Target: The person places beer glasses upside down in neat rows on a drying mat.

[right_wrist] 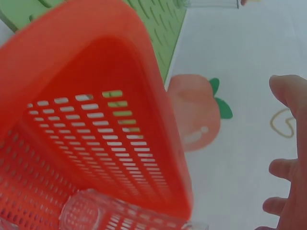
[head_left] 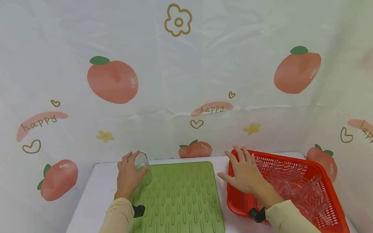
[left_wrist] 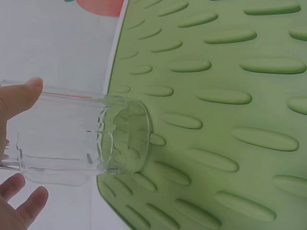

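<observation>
A clear drinking glass (head_left: 146,174) stands upright on the far left corner of a green ridged mat (head_left: 187,204). My left hand (head_left: 130,178) holds this glass from the left, near its upper part. In the left wrist view the thumb lies against the glass (left_wrist: 67,129), and two fingertips show just off its other side. My right hand (head_left: 245,172) is over the left end of a red plastic basket (head_left: 234,201), fingers spread and holding nothing. Several clear glasses (head_left: 291,181) lie in the basket; one glass (right_wrist: 105,211) shows near its wall in the right wrist view.
A white table (head_left: 85,222) carries the mat on the left and the slanted basket on the right, with a narrow strip between them. A white curtain (head_left: 164,74) printed with peaches, hearts and flowers rises behind the table and along both sides.
</observation>
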`<action>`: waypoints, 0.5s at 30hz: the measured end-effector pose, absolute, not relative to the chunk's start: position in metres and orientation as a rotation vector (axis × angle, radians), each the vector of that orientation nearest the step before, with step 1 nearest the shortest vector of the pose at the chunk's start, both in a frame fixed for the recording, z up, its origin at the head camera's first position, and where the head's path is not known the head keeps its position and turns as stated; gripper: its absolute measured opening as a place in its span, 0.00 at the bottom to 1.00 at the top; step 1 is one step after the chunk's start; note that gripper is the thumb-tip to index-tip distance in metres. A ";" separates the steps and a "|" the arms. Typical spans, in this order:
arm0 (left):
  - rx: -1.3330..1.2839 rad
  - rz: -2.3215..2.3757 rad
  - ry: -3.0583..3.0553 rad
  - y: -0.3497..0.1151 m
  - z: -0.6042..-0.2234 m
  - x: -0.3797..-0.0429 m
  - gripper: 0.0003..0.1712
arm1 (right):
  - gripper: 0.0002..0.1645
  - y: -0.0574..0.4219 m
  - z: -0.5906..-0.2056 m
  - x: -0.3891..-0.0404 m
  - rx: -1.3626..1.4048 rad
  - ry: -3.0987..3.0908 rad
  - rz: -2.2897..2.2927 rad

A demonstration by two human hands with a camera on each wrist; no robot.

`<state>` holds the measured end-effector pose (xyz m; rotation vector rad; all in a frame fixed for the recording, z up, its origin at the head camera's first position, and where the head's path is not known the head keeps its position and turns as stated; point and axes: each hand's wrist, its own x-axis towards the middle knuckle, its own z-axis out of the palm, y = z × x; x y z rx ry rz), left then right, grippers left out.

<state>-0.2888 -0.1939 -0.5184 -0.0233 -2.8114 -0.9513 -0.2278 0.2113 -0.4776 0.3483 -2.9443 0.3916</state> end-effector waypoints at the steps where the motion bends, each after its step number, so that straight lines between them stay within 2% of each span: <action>1: -0.019 -0.954 -2.812 -0.194 -0.519 -0.289 0.44 | 0.52 0.213 -0.477 -0.228 0.343 -2.946 0.396; 7: -0.004 -0.974 -2.814 -0.194 -0.519 -0.289 0.47 | 0.52 0.220 -0.476 -0.231 0.329 -2.930 0.401; 15: 0.031 -1.039 -2.803 -0.198 -0.519 -0.286 0.58 | 0.52 0.226 -0.472 -0.234 0.310 -2.960 0.373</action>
